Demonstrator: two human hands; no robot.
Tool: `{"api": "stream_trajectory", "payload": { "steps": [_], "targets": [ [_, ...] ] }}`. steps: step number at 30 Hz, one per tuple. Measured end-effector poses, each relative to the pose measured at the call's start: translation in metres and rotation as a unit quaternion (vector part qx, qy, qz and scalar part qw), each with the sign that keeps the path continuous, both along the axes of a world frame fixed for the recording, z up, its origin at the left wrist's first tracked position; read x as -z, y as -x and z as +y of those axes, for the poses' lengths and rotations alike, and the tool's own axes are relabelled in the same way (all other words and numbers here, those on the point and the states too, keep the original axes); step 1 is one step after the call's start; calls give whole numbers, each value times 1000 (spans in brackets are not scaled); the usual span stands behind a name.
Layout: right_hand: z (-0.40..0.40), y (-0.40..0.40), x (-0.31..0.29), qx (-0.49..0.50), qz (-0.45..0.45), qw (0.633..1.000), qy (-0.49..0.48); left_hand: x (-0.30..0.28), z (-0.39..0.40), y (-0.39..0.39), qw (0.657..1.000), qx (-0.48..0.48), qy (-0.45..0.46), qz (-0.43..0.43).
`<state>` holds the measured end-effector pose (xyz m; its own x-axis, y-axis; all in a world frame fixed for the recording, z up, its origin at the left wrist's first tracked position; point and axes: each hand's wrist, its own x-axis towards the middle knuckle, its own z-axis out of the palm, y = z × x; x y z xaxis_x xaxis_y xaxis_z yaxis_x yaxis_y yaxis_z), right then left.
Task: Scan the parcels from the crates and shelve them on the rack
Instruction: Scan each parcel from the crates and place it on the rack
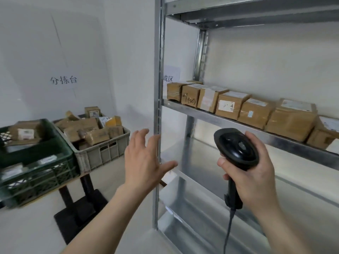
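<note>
wall sign (63,80): "分拣台" | paper label (170,75) behind rack upright: "成区", partly hidden | white sticker on parcel (227,106), middle shelf: "4" | other parcel labels: illegible

1. You're standing in a parcel sorting room or small warehouse.
2. A bare metal rack (229,123) holds a row of taped cardboard parcels (231,107).
3. Two plastic crates (102,153) piled with more boxes sit on a stand.
4. Printed paper signs (63,80) label zones on the white wall.
</note>
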<state>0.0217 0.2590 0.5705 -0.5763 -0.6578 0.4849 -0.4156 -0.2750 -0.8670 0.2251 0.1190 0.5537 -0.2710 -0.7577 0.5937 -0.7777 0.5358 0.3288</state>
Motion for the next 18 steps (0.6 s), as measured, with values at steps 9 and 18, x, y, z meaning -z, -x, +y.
{"api": "stream_trajectory", "payload": {
  "steps": [9,18],
  "targets": [
    [-92,-150,29,-87,-44,995,-9,23,-58,-172,994,-81,-37,-70],
    [-166,-245,46,-167,-31,985,-20,46,-81,-283,979,-166,-93,-68]
  ]
}}
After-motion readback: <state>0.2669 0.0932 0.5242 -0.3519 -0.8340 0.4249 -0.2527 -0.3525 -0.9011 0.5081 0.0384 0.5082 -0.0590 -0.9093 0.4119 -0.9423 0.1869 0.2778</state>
